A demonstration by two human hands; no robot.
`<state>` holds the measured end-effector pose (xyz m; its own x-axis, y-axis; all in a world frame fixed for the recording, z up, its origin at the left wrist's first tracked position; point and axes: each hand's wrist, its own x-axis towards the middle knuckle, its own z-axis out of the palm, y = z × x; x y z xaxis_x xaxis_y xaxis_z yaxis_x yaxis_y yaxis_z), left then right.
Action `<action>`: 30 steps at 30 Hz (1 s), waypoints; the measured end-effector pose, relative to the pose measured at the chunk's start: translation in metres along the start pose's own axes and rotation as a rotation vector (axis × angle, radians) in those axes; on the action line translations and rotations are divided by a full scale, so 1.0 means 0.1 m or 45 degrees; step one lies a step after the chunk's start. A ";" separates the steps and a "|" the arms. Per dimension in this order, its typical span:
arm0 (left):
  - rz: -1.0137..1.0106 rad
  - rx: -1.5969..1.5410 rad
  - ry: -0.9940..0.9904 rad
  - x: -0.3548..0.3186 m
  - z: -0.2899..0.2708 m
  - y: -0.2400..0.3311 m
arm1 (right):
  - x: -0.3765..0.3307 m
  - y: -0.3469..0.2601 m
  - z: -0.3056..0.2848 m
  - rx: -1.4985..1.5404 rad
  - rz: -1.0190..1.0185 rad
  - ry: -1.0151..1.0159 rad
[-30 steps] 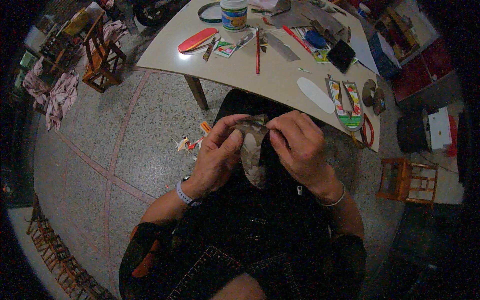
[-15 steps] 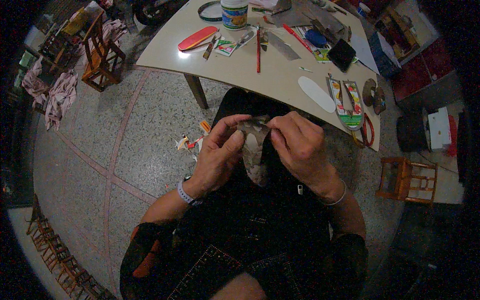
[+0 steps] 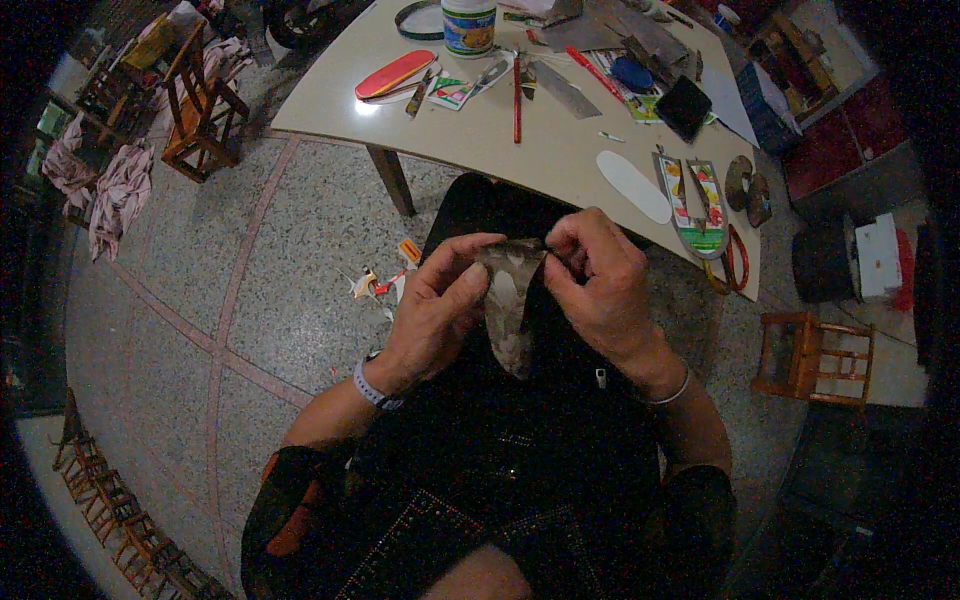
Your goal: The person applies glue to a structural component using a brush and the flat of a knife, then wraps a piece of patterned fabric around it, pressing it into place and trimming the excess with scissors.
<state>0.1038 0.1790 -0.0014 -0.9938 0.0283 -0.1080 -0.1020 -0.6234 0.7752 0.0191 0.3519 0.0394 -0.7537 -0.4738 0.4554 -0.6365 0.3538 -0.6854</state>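
Note:
My left hand (image 3: pixel 435 305) and my right hand (image 3: pixel 598 280) both grip a grey-brown, sole-shaped piece of patterned material (image 3: pixel 510 305) in front of my chest, above my dark lap. The fingertips of both hands pinch its upper edge, and the piece hangs down to a rounded tip between them. A bracelet circles each wrist. A cream table (image 3: pixel 500 140) stands just beyond my hands.
On the table lie a white sole shape (image 3: pixel 633 185), a colourful patterned sole (image 3: pixel 697 195), a red sole (image 3: pixel 393 73), a red pencil (image 3: pixel 517 90), a jar (image 3: pixel 468 22) and a black pad (image 3: pixel 683 107). Paper scraps (image 3: pixel 385 282) litter the terrazzo floor. Small wooden chairs stand left (image 3: pixel 195 105) and right (image 3: pixel 815 355).
Both hands have kept their hold on the piece and shifted only slightly; the fingers have worked along its upper edge.

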 end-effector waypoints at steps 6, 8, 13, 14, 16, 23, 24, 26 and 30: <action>-0.005 -0.072 -0.034 0.01 -0.01 -0.03 | 0.00 0.07 0.00 0.028 -0.172 -0.078; -0.012 -0.057 -0.035 0.00 0.00 -0.02 | 0.01 0.03 -0.02 0.084 -0.084 -0.130; -0.045 -0.038 -0.050 -0.01 0.00 0.02 | 0.01 0.04 -0.03 0.093 -0.081 -0.126; -0.034 -0.015 -0.050 -0.01 0.00 0.01 | 0.01 0.03 -0.04 0.104 -0.067 -0.129; -0.012 -0.003 -0.053 -0.01 0.01 0.01 | 0.01 0.02 -0.03 0.114 -0.048 -0.123; -0.051 -0.029 -0.038 0.00 -0.01 0.00 | 0.02 0.00 -0.04 0.100 -0.033 -0.104; -0.070 -0.032 -0.026 0.00 -0.01 0.00 | 0.03 -0.01 -0.05 0.099 -0.031 -0.100; -0.063 -0.057 -0.019 0.00 0.02 0.02 | 0.04 -0.06 -0.07 0.093 0.041 -0.139; -0.046 -0.095 -0.028 0.00 0.03 0.04 | 0.07 -0.09 -0.08 0.118 0.052 -0.150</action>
<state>0.1035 0.1793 0.0034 -0.9903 0.0682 -0.1208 -0.1348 -0.6781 0.7225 0.0182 0.3519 0.0527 -0.7508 -0.5539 0.3597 -0.5835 0.3012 -0.7542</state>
